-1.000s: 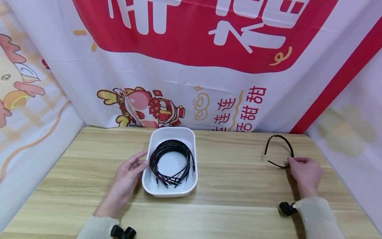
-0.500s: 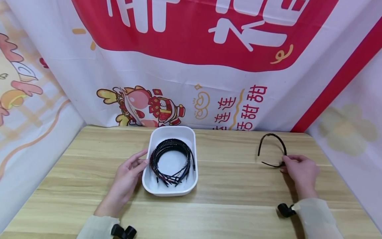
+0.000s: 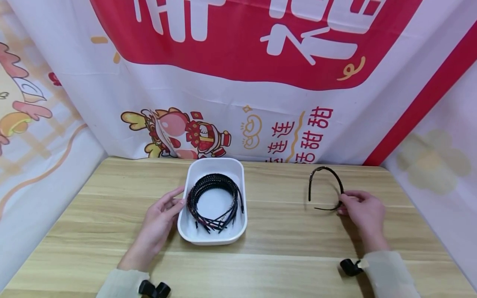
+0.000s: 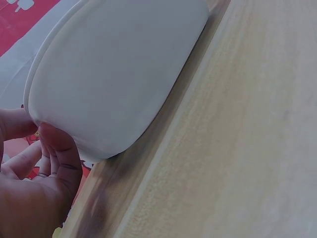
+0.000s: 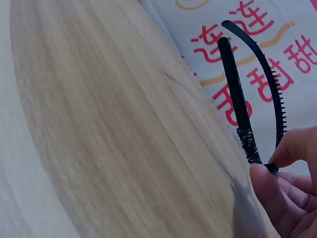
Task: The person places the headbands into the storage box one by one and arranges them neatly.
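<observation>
A black headband with small comb teeth and a sparkly section is pinched between the thumb and fingers of my right hand. It stays raised above the table on the right, its two ends pointing left. In the right wrist view, the grip is near the middle of the headband. My left hand touches the left wall of a white plastic box, thumb and index finger resting against its side near the rim. Several black headbands lie nested in a ring inside the box.
The wooden table carries the box left of its middle. A printed cloth hangs along the table's back edge, and more cloth lines the sides. Each wrist wears a small black camera.
My right hand has moved left with the headband, bringing it nearer the box. The left hand and the box have stayed in place.
</observation>
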The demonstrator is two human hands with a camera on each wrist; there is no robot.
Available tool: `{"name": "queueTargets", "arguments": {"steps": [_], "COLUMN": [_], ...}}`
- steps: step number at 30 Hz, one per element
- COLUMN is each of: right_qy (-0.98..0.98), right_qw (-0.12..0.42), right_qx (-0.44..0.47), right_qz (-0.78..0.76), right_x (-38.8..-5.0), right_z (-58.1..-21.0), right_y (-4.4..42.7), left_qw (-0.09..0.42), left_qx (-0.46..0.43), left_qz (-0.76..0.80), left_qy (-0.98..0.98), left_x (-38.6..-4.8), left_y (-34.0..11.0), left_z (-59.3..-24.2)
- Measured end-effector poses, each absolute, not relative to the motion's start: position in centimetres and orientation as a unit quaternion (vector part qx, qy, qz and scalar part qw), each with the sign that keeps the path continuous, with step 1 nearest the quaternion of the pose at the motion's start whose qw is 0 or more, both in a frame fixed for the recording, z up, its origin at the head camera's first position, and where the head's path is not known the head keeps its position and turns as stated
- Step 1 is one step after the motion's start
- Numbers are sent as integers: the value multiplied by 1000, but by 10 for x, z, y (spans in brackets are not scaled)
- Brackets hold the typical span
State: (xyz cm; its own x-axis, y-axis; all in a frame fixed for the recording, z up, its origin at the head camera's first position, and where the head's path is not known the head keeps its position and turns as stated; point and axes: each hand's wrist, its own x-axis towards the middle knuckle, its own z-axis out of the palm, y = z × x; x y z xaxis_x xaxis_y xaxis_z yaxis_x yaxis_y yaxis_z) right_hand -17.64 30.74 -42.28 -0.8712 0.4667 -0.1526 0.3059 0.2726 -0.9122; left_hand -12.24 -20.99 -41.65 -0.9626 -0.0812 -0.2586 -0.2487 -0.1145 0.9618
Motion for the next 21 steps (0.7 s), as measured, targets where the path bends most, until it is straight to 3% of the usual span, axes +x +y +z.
{"name": "queueTargets", "arguments": {"steps": [21], "right_qy": [-825], "right_qw": [73], "right_qx": [-180], "right_qz": [530], "right_x": [-168], "right_z": [-407], "right_y": [272], "left_qw": [60], "left_qx": [-124], "left_qz": [734], "left_qy": [665], "left_x": [-121], "left_y": [-210], "left_z": [-416]}}
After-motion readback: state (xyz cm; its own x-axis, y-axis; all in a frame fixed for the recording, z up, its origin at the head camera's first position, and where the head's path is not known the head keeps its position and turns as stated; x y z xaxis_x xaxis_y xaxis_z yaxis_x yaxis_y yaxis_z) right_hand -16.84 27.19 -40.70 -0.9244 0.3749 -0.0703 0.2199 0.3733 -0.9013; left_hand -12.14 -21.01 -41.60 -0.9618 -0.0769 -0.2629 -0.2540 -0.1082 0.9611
